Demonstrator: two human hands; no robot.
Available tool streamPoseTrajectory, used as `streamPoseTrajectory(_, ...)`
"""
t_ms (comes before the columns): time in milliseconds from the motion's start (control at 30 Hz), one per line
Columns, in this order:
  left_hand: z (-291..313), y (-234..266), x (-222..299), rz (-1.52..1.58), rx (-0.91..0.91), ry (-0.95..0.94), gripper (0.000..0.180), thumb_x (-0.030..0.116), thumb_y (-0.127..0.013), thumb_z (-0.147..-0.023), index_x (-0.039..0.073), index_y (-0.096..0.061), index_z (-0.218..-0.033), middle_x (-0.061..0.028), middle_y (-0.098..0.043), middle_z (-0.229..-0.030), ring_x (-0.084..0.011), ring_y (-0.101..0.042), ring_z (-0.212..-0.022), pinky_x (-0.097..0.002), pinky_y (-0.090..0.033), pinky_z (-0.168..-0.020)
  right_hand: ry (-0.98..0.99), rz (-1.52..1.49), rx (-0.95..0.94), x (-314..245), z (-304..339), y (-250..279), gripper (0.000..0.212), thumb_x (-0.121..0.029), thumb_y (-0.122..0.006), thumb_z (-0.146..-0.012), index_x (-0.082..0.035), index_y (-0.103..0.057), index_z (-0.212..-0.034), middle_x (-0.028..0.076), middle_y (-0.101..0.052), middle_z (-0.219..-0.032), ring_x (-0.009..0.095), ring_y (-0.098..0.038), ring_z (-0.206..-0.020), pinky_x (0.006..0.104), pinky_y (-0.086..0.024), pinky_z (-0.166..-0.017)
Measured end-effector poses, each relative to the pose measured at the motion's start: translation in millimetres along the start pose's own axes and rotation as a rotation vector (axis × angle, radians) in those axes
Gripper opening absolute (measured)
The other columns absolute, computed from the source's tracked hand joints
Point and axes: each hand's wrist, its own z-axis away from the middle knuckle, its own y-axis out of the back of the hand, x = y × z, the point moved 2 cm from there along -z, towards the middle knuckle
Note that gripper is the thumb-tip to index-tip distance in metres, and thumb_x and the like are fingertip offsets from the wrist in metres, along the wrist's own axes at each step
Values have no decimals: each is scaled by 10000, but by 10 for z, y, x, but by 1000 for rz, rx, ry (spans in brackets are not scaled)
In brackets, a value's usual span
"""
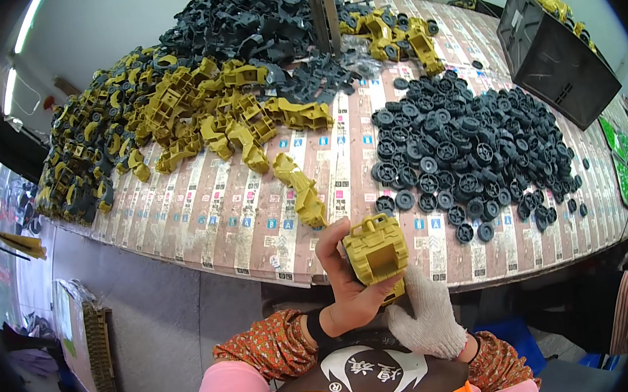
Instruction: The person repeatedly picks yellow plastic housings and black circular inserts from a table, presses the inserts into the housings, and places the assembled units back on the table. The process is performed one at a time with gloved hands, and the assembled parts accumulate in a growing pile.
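While the bare left hand (353, 301) grips a yellow toy body (376, 239) just above the worktop's near edge, thumb across its lower side and fingers around its left, the square recess faces up toward the wearer, probably so that the inside stays in sight. The gloved right hand (426, 322) sits against the body's lower right end, perhaps steadying it from beneath; whether its fingers close on anything, I cannot tell.

Just beyond, on the striped worktop (247, 239), a loose yellow part (301, 191) lies apart from the heap, near the left hand. To its right, dark wheels (474, 148) spread toward the near edge, seemingly kept within easy reach. Farther left lie yellow parts (178, 96), and past them, by the left edge, a mound of yellow-and-dark pieces (77, 172); the sorting looks deliberate, one kind to a heap. Dark grey parts (246, 23) rise at the far edge beside an upright post (322, 12). Near the far right corner a black crate (560, 62) stands tilted, holding more yellow pieces (552, 2).
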Motion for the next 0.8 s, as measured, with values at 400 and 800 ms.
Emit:
streamPoseTrajectory(400, -553, 386, -42, 204, -51, 594, 847, 133, -681, -1029, 165, -155, -1693, -124, -486, -1549, -242, -469, -1433, -404, -427, -1156, -360, -748, -38, -3, -812, 562, 560, -282, -705, -953, 39, -539, -1380, 108, -706, -1057, 147, -702, -746, 266, -584, -583)
streamPoseTrajectory(800, -311, 1310, 76, 42, 272, 715, 350, 155, -603, -1069, 139, -554, -1415, 1, -629, -1233, -105, -620, -1107, -279, -477, -917, -452, -1013, 14, 370, -1446, 908, 518, -427, -618, -1045, -46, -606, -1396, 212, -770, -1023, 205, -743, -652, 225, -515, -419)
